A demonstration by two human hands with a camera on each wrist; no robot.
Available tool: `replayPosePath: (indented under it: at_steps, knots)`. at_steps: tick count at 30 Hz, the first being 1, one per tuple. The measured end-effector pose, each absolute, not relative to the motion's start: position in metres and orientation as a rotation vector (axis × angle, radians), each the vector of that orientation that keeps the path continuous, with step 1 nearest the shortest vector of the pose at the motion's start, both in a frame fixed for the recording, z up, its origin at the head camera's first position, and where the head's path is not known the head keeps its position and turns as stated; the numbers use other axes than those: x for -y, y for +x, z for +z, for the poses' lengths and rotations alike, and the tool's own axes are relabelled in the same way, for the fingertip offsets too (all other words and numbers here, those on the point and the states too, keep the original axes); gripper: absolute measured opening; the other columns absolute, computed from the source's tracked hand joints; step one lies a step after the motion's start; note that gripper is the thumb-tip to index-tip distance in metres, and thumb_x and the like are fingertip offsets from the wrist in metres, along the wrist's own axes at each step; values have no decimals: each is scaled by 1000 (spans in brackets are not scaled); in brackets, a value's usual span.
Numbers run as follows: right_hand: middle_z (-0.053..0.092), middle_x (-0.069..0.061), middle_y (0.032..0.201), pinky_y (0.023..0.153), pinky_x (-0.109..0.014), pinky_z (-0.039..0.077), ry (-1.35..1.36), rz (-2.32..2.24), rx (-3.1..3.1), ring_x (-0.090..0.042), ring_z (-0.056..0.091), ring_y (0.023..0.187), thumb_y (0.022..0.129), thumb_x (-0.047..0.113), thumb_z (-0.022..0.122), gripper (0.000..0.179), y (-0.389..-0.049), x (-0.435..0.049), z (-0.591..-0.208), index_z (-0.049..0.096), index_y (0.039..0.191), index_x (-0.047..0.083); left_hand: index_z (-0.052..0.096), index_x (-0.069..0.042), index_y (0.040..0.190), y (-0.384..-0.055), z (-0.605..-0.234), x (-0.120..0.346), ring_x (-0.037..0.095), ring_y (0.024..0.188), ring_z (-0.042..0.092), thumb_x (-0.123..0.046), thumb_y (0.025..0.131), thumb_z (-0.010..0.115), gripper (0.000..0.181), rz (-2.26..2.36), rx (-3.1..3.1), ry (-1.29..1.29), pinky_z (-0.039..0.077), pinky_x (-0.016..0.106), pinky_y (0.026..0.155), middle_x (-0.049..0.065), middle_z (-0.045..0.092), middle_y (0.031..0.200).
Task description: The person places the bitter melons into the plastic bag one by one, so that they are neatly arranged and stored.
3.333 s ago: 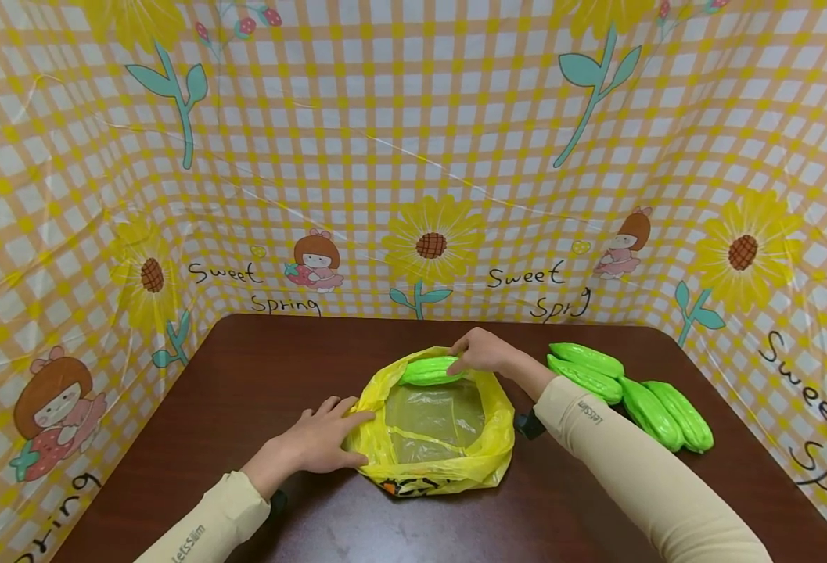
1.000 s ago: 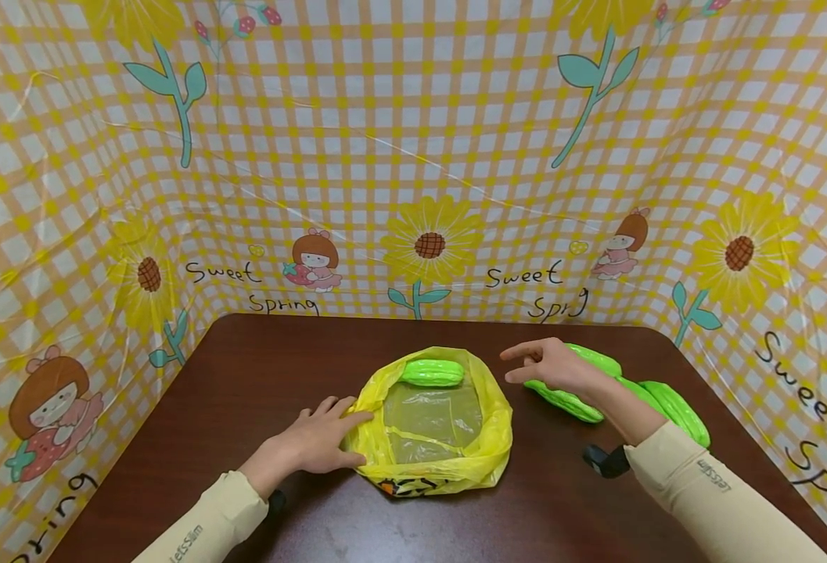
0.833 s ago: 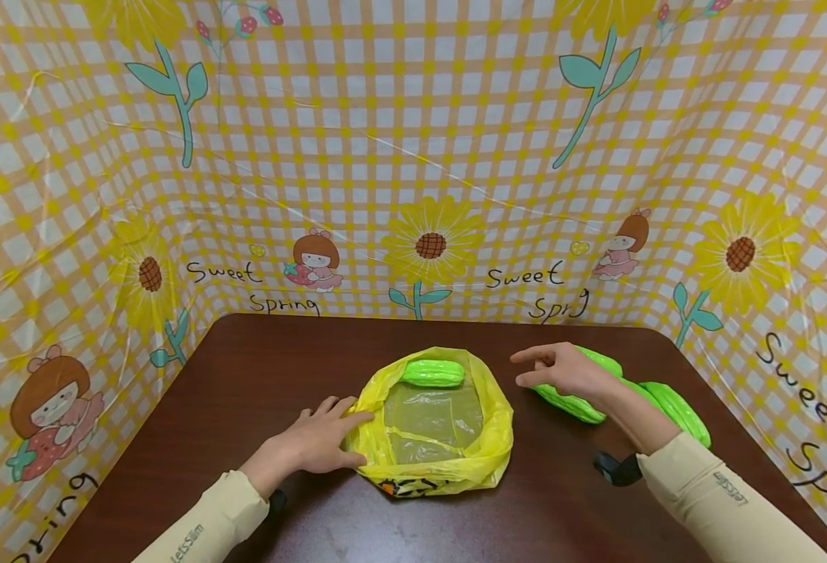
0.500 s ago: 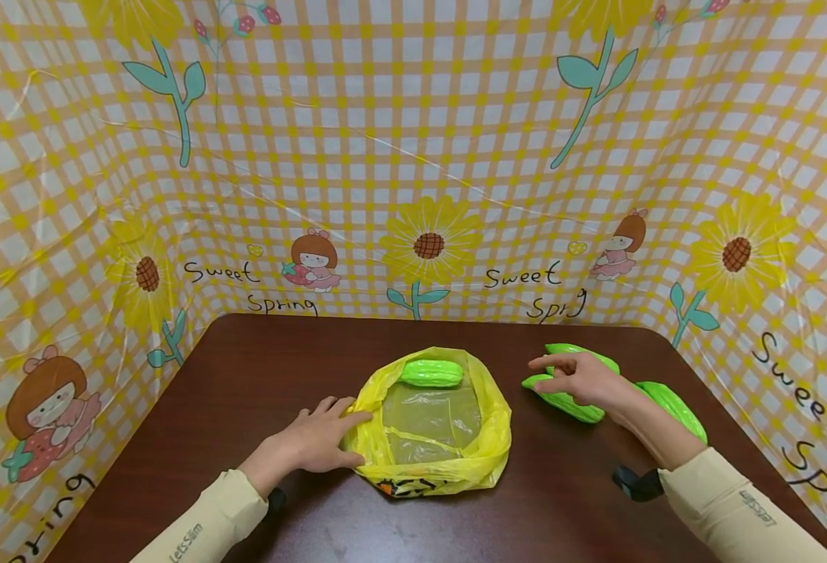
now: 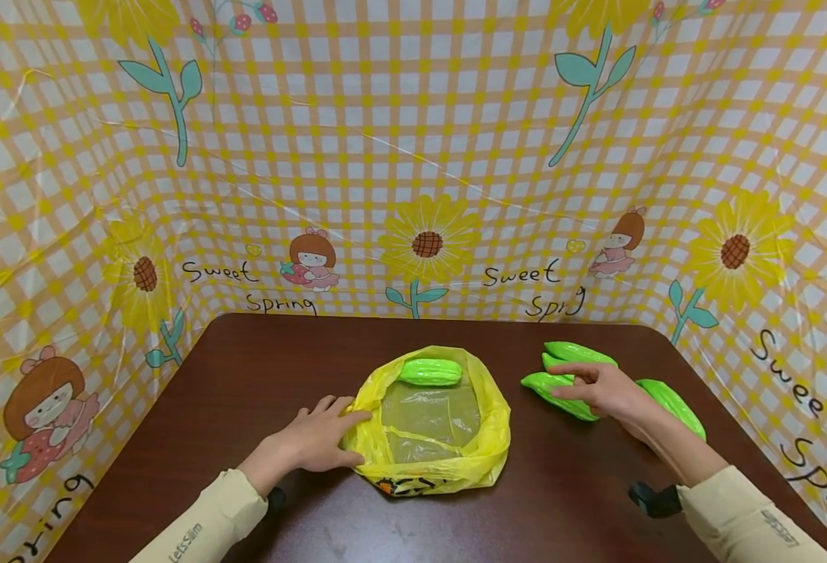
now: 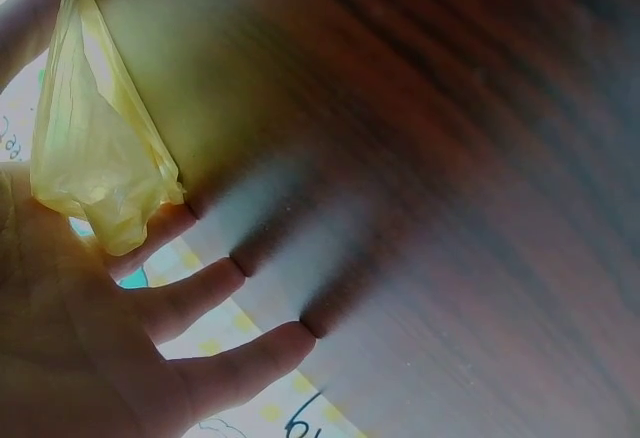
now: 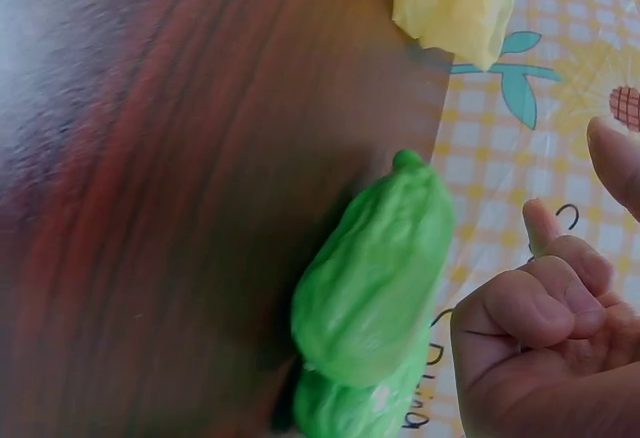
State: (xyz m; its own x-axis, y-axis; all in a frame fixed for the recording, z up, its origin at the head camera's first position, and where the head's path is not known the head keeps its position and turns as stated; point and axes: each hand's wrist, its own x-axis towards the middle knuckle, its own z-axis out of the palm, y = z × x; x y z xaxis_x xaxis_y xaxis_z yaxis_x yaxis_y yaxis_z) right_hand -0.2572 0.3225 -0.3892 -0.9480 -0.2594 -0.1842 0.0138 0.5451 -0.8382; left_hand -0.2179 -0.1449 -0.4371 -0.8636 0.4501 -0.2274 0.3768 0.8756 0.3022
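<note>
An upright yellow plastic bag [image 5: 490, 438] stands with its mouth spread wide. One bright green bitter melon [image 5: 430, 373] lies inside it near the far rim. My left hand [image 5: 314, 438] touches the bag's left rim with index finger and thumb spread; in the left wrist view, the other fingers [image 6: 250, 363] are straight. My right hand [image 5: 606, 391] is over the loose bitter melons at the right, holding nothing. Its index finger extends while other fingers curl loosely. Beneath it lie a near melon [image 5: 554, 391] and a far melon [image 5: 582, 353]; the hand partly hides them.
Another bitter melon [image 5: 674, 408] lies right of the hand, partly behind the forearm. All stand on a dark brown table [image 5: 265, 360]. A checked, flower-printed cloth [image 5: 357, 156] hangs around its back and sides.
My right hand has let go of the bitter melon in the bag and moved right over the others. One loose melon now lies nearer the bag. My left hand stays at the rim.
</note>
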Motion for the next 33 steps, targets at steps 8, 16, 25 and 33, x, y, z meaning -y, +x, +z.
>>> replayPosePath:
  at_steps: [8,16,25,33]
  knots:
    - [26,8,60,50,-35,31,-138,-1397,-2551,-12,20,49,95,29,72,63,-252,-340,-400,50,147,0,45,-29,153,-219,-439,146,39,148,28,-52,92,69,69,367,-2753,623,28,70,108,10,29,163]
    - [21,9,56,51,-38,27,-88,-1481,-2527,-13,16,49,95,29,71,67,-248,-352,-411,46,148,-3,45,-28,153,-220,-440,147,38,148,29,-51,92,69,70,372,-2757,628,28,70,108,11,29,163]
    - [21,11,54,50,-38,26,-10,-1491,-2544,-14,15,49,94,32,73,72,-245,-361,-418,44,148,-5,43,-29,154,-220,-439,146,38,149,27,-51,93,68,70,360,-2747,622,27,70,109,10,28,163]
    - [20,13,53,48,-29,31,70,-1397,-2617,-9,16,48,91,37,75,73,-243,-365,-424,49,147,-2,43,-29,154,-220,-439,145,39,148,28,-51,92,69,70,361,-2746,632,28,71,108,10,28,163]
